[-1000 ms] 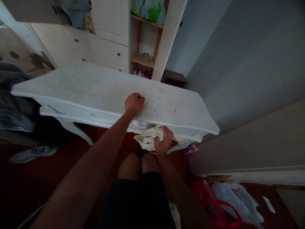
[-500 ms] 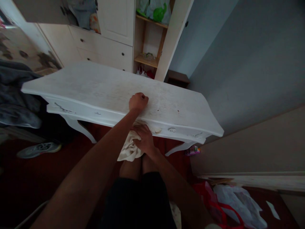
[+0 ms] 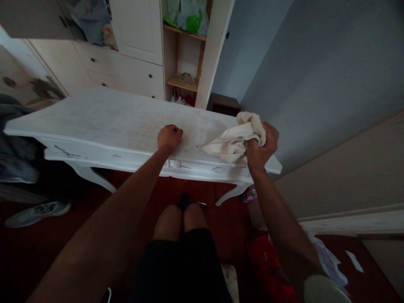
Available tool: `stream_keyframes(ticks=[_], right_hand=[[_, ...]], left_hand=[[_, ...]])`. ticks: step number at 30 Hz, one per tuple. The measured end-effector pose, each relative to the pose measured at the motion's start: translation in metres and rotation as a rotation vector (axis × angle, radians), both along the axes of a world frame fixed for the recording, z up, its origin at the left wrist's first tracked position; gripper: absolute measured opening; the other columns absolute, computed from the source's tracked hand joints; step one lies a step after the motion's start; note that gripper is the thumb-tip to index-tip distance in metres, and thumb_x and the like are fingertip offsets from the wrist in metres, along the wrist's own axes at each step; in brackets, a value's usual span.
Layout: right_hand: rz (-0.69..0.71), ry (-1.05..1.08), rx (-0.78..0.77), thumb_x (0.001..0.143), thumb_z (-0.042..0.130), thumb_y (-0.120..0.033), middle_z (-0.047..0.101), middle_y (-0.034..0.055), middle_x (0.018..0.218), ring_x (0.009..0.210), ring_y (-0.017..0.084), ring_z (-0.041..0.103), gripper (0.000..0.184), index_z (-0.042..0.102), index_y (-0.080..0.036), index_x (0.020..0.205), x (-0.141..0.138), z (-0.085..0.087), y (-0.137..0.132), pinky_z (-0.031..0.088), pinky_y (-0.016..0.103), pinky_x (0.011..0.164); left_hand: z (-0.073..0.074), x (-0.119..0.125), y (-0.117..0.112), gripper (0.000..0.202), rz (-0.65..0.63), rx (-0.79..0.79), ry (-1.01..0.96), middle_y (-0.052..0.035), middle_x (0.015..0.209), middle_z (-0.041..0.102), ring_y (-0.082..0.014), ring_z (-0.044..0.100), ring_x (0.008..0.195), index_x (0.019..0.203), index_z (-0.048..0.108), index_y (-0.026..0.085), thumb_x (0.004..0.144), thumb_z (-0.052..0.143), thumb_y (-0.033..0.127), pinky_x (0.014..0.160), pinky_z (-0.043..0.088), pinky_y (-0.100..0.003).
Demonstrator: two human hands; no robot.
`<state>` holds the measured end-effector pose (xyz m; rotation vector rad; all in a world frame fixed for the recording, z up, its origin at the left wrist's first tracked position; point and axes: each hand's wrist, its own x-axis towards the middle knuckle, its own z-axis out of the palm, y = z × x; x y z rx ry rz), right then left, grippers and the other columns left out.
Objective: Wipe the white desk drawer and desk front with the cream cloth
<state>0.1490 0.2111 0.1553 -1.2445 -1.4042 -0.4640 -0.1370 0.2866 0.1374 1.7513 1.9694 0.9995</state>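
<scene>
A white table (image 3: 94, 118) with curved legs stands in front of me, its top dusty and marked. My left hand (image 3: 169, 136) rests as a closed fist on the top near the front edge. My right hand (image 3: 261, 144) grips a bunched cream cloth (image 3: 235, 139) above the table's right end, the cloth hanging down onto the top.
A cream wardrobe (image 3: 132, 63) with drawers and open shelves stands behind the table. A grey wall (image 3: 315, 75) runs along the right. A shoe (image 3: 34, 212) lies on the dark red floor at left, and red and white plastic bags (image 3: 328, 263) at right. My knees (image 3: 181, 219) are under the table's edge.
My right hand has lifted the cloth from below the table's front edge up to the right end of the top. The left fist has stayed in place.
</scene>
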Motion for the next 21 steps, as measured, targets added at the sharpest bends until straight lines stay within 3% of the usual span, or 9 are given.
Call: stream_keyframes(ticks=[3,5,8,11,14,18,21], right_hand=[[-0.090,-0.181,-0.069,0.078,0.047,-0.018,0.060,0.0148,0.129,0.125,0.037,0.052,0.053,0.057,-0.019,0.130,0.036,-0.001,0.013,0.038,0.060,0.106],[-0.092,-0.314,-0.201,0.079,0.050,-0.020,0.061,0.0153,0.130,0.124,0.036,0.052,0.050,0.058,-0.018,0.128,0.047,-0.010,0.017,0.040,0.057,0.106],[-0.078,-0.422,-0.457,0.082,0.051,-0.024,0.064,0.0167,0.129,0.118,0.036,0.056,0.047,0.059,-0.016,0.128,0.049,-0.025,0.022,0.044,0.054,0.101],[-0.068,-0.409,-0.578,0.085,0.050,-0.026,0.063,0.0182,0.132,0.116,0.036,0.058,0.049,0.058,-0.013,0.132,0.047,-0.032,0.028,0.046,0.054,0.099],[0.033,-0.385,-0.590,0.088,0.050,-0.031,0.057,0.0184,0.142,0.127,0.035,0.054,0.053,0.055,-0.013,0.137,0.052,-0.031,0.029,0.042,0.054,0.107],[0.221,-0.312,-0.529,0.091,0.054,-0.053,0.042,0.0168,0.157,0.145,0.032,0.038,0.065,0.048,-0.018,0.145,0.070,-0.021,0.017,0.032,0.054,0.117],[0.246,-0.232,-0.410,0.089,0.058,-0.058,0.045,0.0147,0.155,0.144,0.030,0.041,0.064,0.052,-0.022,0.141,0.084,-0.007,0.003,0.033,0.054,0.117]], left_hand=[[0.000,0.000,0.001,0.026,0.008,-0.002,0.000,-0.0092,0.074,0.074,-0.0233,0.068,0.082,0.087,0.077,0.017,0.081,0.053,0.027,0.076,0.048,-0.031],[0.000,0.000,0.001,0.026,0.014,-0.004,0.002,-0.0089,0.073,0.074,-0.0232,0.068,0.082,0.086,0.076,0.017,0.081,0.054,0.027,0.076,0.048,-0.031],[0.000,-0.001,0.001,0.026,0.015,-0.006,0.006,-0.0085,0.073,0.074,-0.0228,0.068,0.081,0.086,0.076,0.017,0.081,0.053,0.027,0.075,0.047,-0.031],[0.000,-0.002,0.000,0.027,0.007,-0.010,-0.003,-0.0079,0.071,0.073,-0.0222,0.068,0.081,0.087,0.076,0.017,0.081,0.052,0.026,0.073,0.047,-0.030],[0.000,-0.002,0.000,0.026,0.014,0.000,-0.020,-0.0069,0.069,0.072,-0.0216,0.067,0.079,0.086,0.076,0.016,0.080,0.052,0.026,0.072,0.047,-0.029],[0.000,-0.003,0.001,0.025,0.015,0.004,-0.038,-0.0058,0.066,0.071,-0.0211,0.066,0.076,0.084,0.075,0.016,0.080,0.052,0.026,0.071,0.046,-0.029],[-0.001,-0.004,0.002,0.025,-0.005,0.014,-0.044,-0.0060,0.065,0.070,-0.0211,0.065,0.074,0.081,0.075,0.016,0.080,0.052,0.026,0.070,0.045,-0.030]])
